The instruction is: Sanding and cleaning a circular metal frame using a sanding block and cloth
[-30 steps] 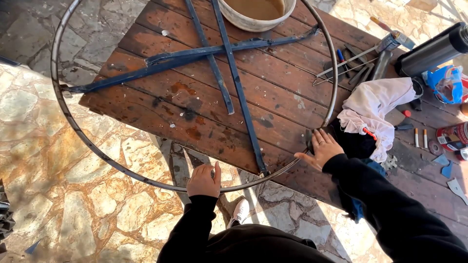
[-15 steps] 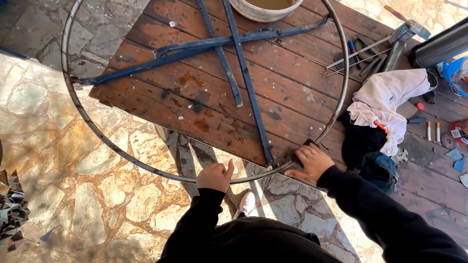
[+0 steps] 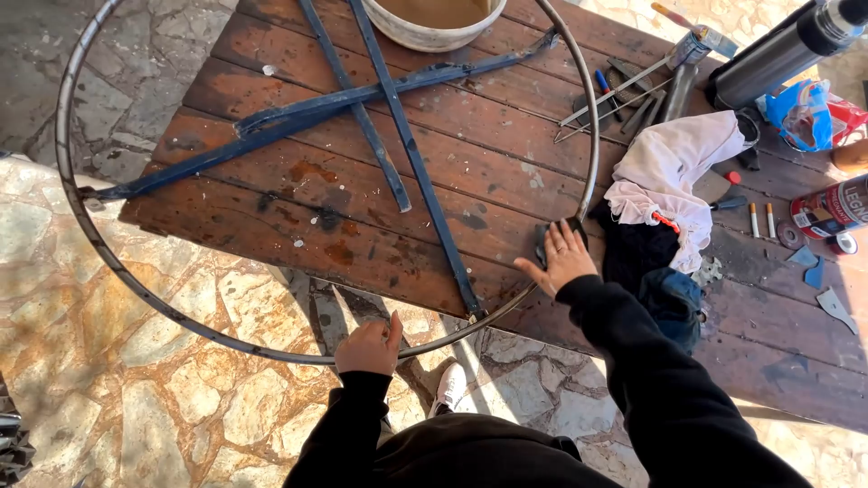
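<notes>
A large metal hoop with dark crossbars lies half on a worn wooden table, half over stone paving. The left hand grips the hoop's near rim off the table's edge; the right hand presses flat on a dark pad by the rim. A pale cloth lies right of the hoop.

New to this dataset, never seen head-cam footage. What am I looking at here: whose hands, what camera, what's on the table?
One view only: a camera worn on a person's head, looking down at their own two bare hands. The left hand grips the rim of a large metal ring with dark blue crossbars, which lies partly on a wooden table and overhangs a stone floor. The right hand presses a small dark pad flat at the ring's rim. Further right lie a pink cloth, hand tools and a paint tin.
</notes>
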